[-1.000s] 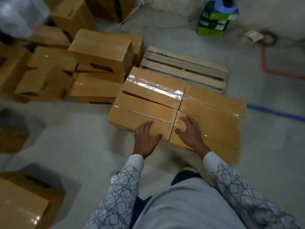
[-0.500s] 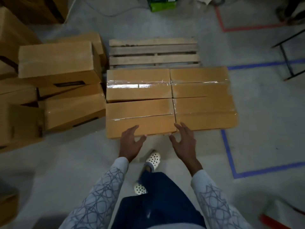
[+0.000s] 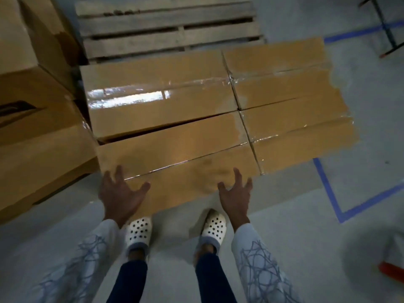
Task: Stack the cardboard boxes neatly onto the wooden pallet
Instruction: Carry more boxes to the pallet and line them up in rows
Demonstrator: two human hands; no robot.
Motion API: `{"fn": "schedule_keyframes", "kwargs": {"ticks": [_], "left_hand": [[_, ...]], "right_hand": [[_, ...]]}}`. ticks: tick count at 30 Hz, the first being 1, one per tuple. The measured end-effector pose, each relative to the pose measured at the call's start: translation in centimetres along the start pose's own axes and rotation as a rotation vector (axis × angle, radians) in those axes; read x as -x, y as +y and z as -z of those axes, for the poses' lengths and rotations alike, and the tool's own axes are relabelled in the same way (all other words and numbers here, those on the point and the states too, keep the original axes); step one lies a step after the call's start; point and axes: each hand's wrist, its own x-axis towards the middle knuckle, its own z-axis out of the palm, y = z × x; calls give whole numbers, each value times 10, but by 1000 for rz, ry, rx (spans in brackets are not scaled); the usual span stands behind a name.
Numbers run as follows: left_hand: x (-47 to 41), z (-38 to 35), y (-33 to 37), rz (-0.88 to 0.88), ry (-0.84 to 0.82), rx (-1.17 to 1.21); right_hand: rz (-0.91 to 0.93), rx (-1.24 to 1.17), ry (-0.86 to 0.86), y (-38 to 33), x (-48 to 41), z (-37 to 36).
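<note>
Left hand: fingers spread wide, thumb out, palm down over the near-left corner of the near-left box; holds nothing. Firm contact or just above, can't tell.
Right hand: also splayed, fingers straight and apart, at the same box's near edge toward its right end; thumb tip overlaps the cardboard. Grips nothing.
Near-left box: closest of four, lies skewed, with a dark wedge gap to the far-left box that is widest at the left and closes to the right.
Far-left box: flat, glossy clear tape across the top catches glare.
Far-right box: touches the far-left box along the centre seam.
Near-right box: just beside the near-left box, seam between them tight; edges blurred.
Layout: the four form a two-by-two single layer.
Wooden pallet: bare slats show beyond the far boxes; the rest is hidden under them.
Loose boxes: larger cartons stacked at left, just beside the layer, one with a dark handle slot.
Feet: white perforated clogs on the grey floor, just short of the near-left box.
Sleeves: pale with a blue line pattern.
Blue tape: corner marking on the floor right of the boxes.
Black frame: thin legs at top right.
</note>
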Motion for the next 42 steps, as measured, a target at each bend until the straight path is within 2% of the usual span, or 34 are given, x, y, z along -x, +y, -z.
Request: {"fn": "schedule_keyframes", "kwargs": {"ticks": [3,6,10,18,34,37,42], "left_hand": [[-55,-17,-46,148,8,-7],[-76,-16,-65,217,-27,273],[-80,-5,-49,164,-101,553],[-93,1,-37,176,-132,723],[-120,2,-52,200,-236,608],[-123,0,-54,225,-233,589],[-120,-5,-49,151,-112,595]], "right_hand": [[-90,-87,-20,11,-17,-35],[-122,-138,-66,13,-25,-57],[-173,-197,-61,4,-26,-71],[-255,-240,-50,-6,-36,-71],[-277,-223,-87,-10,-38,-80],[-269,-219,-101,-10,-37,-79],[-268,-191,-115,-9,-39,-77]]}}
